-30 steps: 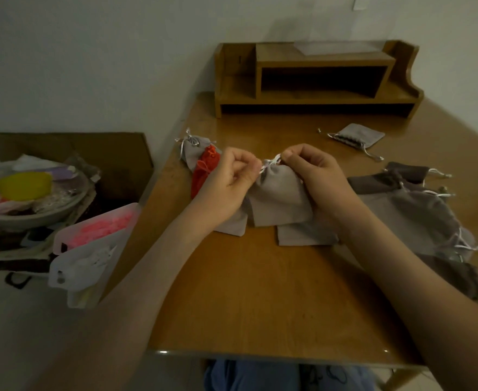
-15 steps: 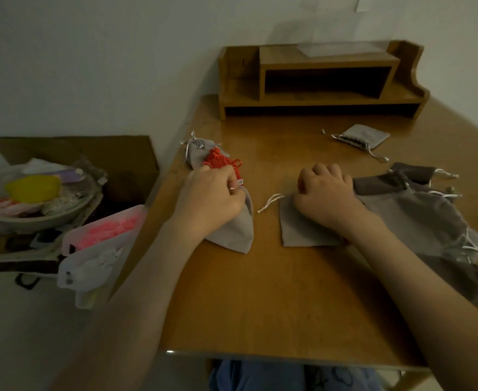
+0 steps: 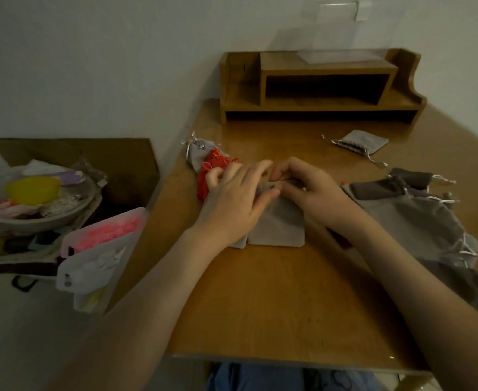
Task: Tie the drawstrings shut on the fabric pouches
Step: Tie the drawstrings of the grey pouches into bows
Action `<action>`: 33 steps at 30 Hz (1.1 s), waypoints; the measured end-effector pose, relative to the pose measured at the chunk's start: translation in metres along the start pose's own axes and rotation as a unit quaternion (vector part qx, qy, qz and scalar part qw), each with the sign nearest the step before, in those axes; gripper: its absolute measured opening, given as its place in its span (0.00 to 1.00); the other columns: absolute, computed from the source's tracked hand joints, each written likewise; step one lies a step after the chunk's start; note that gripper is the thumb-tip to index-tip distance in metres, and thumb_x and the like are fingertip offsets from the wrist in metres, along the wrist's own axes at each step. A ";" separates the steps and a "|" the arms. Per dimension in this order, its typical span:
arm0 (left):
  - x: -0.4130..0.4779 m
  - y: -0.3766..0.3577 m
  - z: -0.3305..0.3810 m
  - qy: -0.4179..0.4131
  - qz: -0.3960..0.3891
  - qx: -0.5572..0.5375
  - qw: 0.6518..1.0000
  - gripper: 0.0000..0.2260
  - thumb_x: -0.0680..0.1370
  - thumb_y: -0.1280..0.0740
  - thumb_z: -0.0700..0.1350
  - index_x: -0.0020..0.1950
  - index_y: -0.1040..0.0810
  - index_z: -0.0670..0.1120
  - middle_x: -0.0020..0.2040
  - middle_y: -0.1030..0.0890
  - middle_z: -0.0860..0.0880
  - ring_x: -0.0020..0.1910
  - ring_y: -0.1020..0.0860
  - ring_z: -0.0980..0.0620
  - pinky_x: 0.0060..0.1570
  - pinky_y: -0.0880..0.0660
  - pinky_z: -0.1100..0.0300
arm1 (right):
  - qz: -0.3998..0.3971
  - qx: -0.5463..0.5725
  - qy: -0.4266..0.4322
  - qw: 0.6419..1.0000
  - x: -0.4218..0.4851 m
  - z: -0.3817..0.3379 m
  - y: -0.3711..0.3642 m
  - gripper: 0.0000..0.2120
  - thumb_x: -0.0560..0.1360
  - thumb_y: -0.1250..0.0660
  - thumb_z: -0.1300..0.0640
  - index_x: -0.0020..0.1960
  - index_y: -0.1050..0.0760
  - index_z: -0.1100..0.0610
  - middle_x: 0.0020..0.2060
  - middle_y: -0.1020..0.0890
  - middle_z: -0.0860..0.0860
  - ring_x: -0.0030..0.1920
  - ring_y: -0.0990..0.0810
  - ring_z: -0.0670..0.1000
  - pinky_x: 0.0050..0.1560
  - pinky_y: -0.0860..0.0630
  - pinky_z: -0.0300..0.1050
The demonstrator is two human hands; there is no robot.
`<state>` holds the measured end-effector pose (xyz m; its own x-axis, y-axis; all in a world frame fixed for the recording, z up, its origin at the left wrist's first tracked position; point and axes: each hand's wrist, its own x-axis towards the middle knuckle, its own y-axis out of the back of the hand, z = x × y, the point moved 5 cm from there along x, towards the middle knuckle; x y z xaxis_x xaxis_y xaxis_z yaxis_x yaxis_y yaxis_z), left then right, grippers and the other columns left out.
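My left grip [image 3: 232,198] lies spread on a flat grey pouch [image 3: 277,230]. My right grip [image 3: 314,190] pinches its mouth; contents unseen.

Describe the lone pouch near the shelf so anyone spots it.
Start at the wooden shelf unit on the table. Just before its right end lies a small light grey pouch. It lies alone, clear of the grey pile at right.

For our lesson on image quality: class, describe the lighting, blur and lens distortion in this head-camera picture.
Head view: dim, flat, greenish light; motion blur smears the fingers of the left hand over the grey pouch; the wide-angle lens bows the table edges; a faint sheen lies on the wood near the shelf.
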<state>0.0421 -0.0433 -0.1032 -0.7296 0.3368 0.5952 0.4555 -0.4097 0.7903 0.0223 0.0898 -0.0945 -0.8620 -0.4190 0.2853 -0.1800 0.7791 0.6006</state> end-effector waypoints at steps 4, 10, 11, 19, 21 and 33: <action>-0.001 -0.004 -0.006 0.028 -0.001 -0.022 0.999 0.17 0.80 0.50 0.59 0.47 0.27 0.51 0.39 0.30 0.60 0.46 0.29 0.55 0.44 0.49 0.58 | 0.018 0.104 -0.004 0.994 -0.001 -0.004 0.004 0.12 0.78 0.36 0.59 0.60 0.30 0.52 0.44 0.21 0.52 0.44 0.21 0.45 0.44 0.24 0.35; -0.001 -0.013 -0.021 0.117 -0.027 -0.103 0.987 0.19 0.80 0.54 0.61 0.54 0.27 0.56 0.42 0.25 0.57 0.48 0.27 0.48 0.44 0.47 0.60 | 0.106 0.234 -0.081 0.963 0.000 0.012 0.018 0.17 0.77 0.41 0.67 0.63 0.30 0.55 0.45 0.20 0.52 0.35 0.28 0.45 0.31 0.33 0.34; -0.001 -0.011 -0.021 0.121 -0.024 -0.118 0.985 0.18 0.81 0.53 0.60 0.57 0.27 0.57 0.41 0.25 0.57 0.49 0.27 0.49 0.45 0.46 0.59 | 0.112 0.235 -0.081 0.962 0.000 0.012 0.019 0.18 0.76 0.42 0.69 0.64 0.31 0.56 0.45 0.21 0.52 0.35 0.28 0.46 0.31 0.33 0.34; 0.002 0.003 -0.027 0.241 0.037 -0.383 0.891 0.07 0.83 0.43 0.44 0.54 0.26 0.52 0.36 0.28 0.55 0.32 0.29 0.57 0.32 0.31 0.60 | 0.121 0.204 -0.101 0.966 0.002 0.017 0.018 0.25 0.75 0.43 0.74 0.67 0.35 0.54 0.47 0.22 0.50 0.33 0.28 0.40 0.32 0.32 0.33; 0.003 -0.001 -0.035 0.302 0.037 -0.494 0.815 0.08 0.83 0.44 0.43 0.54 0.25 0.49 0.38 0.29 0.53 0.27 0.33 0.61 0.31 0.33 0.66 | 0.128 0.214 -0.116 0.962 0.002 0.024 0.020 0.26 0.75 0.44 0.74 0.68 0.35 0.53 0.47 0.23 0.49 0.34 0.30 0.43 0.31 0.33 0.36; 0.000 0.004 -0.038 0.278 -0.098 -0.360 0.885 0.16 0.84 0.48 0.51 0.54 0.21 0.53 0.37 0.24 0.55 0.37 0.28 0.58 0.41 0.31 0.63 | 0.200 0.147 -0.119 0.961 0.002 0.044 0.032 0.22 0.79 0.39 0.65 0.70 0.36 0.51 0.46 0.24 0.49 0.44 0.24 0.46 0.44 0.26 0.39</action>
<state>0.0244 -0.0769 -0.1054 -0.9880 0.0739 0.1359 -0.0044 -0.8915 0.4530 -0.0063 0.1340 -0.1078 -0.9680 0.0322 0.2489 0.0916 0.9686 0.2313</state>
